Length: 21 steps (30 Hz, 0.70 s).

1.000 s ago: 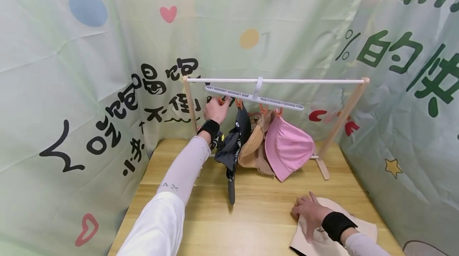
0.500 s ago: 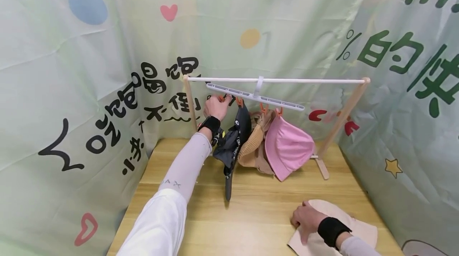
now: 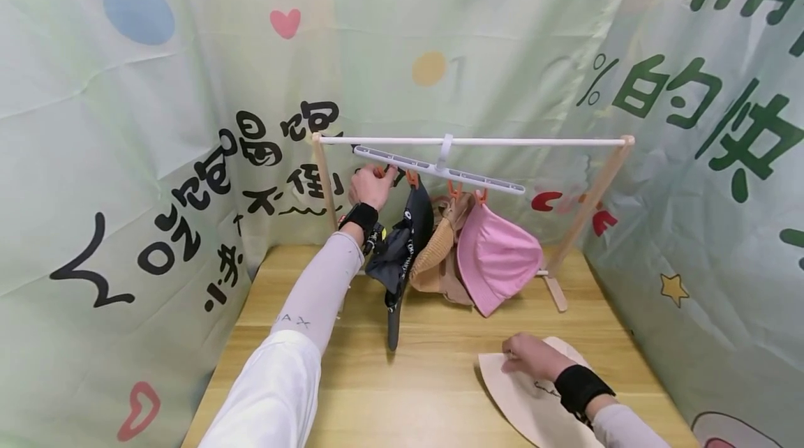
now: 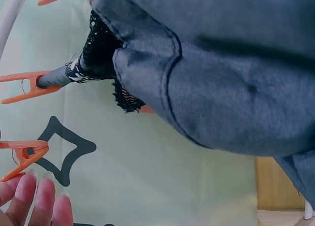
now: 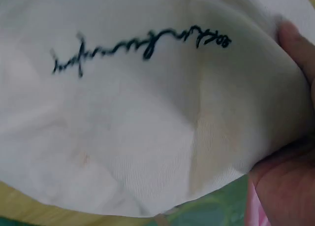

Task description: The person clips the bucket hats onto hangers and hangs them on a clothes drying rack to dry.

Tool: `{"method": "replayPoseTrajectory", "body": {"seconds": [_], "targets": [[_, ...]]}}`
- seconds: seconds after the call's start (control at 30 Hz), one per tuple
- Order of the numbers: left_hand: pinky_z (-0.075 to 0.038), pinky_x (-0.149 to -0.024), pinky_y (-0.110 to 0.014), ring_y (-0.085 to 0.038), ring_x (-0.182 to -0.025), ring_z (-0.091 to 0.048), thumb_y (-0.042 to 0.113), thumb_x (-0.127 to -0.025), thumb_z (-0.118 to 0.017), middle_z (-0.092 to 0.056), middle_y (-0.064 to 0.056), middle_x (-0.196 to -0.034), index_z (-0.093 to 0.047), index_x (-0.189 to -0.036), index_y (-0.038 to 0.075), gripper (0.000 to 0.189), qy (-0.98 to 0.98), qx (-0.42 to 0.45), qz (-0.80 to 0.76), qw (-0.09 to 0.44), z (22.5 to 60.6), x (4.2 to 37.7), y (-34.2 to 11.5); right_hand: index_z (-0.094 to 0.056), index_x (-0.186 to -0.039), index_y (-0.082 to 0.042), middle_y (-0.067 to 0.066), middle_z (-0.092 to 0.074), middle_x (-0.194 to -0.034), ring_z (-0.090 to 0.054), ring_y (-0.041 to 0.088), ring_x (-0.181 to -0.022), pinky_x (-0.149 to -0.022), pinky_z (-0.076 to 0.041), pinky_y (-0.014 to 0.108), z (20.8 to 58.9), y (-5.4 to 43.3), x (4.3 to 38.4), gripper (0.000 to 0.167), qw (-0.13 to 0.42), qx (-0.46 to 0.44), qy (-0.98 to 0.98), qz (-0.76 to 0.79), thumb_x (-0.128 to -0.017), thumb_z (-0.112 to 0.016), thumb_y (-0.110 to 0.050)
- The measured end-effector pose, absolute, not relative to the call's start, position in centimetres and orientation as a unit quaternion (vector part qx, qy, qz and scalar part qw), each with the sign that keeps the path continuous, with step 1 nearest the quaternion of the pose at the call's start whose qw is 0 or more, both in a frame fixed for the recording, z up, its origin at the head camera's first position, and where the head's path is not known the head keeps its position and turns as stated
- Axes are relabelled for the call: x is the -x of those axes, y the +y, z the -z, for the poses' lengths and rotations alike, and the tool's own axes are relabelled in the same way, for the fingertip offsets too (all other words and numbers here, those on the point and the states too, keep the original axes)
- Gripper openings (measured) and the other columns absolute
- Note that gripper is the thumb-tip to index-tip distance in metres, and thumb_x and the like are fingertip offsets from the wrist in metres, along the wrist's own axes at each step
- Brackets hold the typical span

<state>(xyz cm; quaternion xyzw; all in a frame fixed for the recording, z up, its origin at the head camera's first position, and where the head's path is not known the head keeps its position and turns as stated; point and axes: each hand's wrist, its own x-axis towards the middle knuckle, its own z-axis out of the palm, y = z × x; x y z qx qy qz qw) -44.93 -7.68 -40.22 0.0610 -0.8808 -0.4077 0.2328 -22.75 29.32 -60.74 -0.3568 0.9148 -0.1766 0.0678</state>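
Observation:
At the left end of a hanger (image 3: pixel 480 180), my left hand (image 3: pixel 370 188) pinches an orange clip (image 4: pixel 24 149); the thumb is out of sight in the left wrist view. Beside that hand hangs a dark grey cap (image 3: pixel 391 263), held by another orange clip (image 4: pixel 34 87). Low on the right, my right hand (image 3: pixel 537 357) grips the edge of a cream bucket hat (image 5: pixel 123 103) with dark script stitched on it. Its thumb (image 5: pixel 294 41) lies over the fabric, while the other fingers are mostly hidden. The hat rests partly on the table.
The hanger tilts down to the right on the white rail of a wooden stand (image 3: pixel 590 200). Tan headwear (image 3: pixel 433 259) and a pink bucket hat (image 3: pixel 499 259) hang from it on orange clips. Printed curtains (image 3: pixel 389 36) enclose the wooden table (image 3: pixel 427 392).
The right hand has taken the cream hat's edge and turned the hat, swinging its brim leftward and bringing the script into view. The left hand stays at the clip; the dark cap sways slightly left.

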Motion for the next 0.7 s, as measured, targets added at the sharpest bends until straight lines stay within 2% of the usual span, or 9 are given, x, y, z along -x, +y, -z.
{"method": "replayPoseTrajectory", "body": {"seconds": [0.13, 0.33, 0.53, 0.7], "targets": [[-0.036, -0.056, -0.034, -0.025, -0.068, -0.059, 0.06, -0.095, -0.068, -0.061, -0.002, -0.07, -0.059, -0.074, 0.017, 0.049, -0.88, -0.063, 0.413, 0.226, 40.3, 44.8, -7.7, -0.06, -0.076, -0.012, -0.012, -0.051, -0.069, -0.039, -0.002, -0.062, -0.055, -0.04, 0.023, 59.9, 29.3, 23.0, 0.028, 0.036, 0.345, 0.915, 0.206, -0.086, -0.085, -0.017], [-0.035, -0.054, -0.035, -0.025, -0.066, -0.058, 0.063, -0.094, -0.067, -0.059, -0.001, -0.067, -0.059, -0.071, 0.017, 0.052, -0.877, -0.062, 0.421, 0.224, 40.1, 44.6, -7.6, -0.049, -0.07, -0.014, -0.016, -0.034, -0.069, -0.03, -0.003, -0.062, -0.055, -0.031, 0.022, 58.6, 29.1, 23.4, 0.037, -0.038, 0.364, 0.903, 0.224, -0.089, -0.08, -0.007], [-0.033, -0.051, -0.034, -0.024, -0.062, -0.057, 0.063, -0.093, -0.066, -0.057, 0.001, -0.062, -0.057, -0.066, 0.018, 0.054, -0.882, -0.063, 0.403, 0.236, 39.9, 44.4, -7.9, -0.048, -0.071, -0.017, -0.017, -0.03, -0.069, -0.028, -0.003, -0.061, -0.055, -0.028, 0.021, 56.8, 27.4, 23.4, 0.038, -0.038, 0.333, 0.914, 0.23, -0.093, -0.078, -0.013], [-0.032, -0.051, -0.034, -0.026, -0.061, -0.055, 0.063, -0.093, -0.064, -0.054, 0.002, -0.056, -0.058, -0.061, 0.018, 0.055, -0.882, -0.04, 0.42, 0.21, 40.2, 43.9, -8.2, -0.051, -0.07, -0.019, -0.017, -0.033, -0.066, -0.029, -0.004, -0.058, -0.052, -0.028, 0.02, 55.8, 26.0, 23.3, 0.037, -0.046, 0.315, 0.914, 0.252, -0.094, -0.078, -0.014]]}}
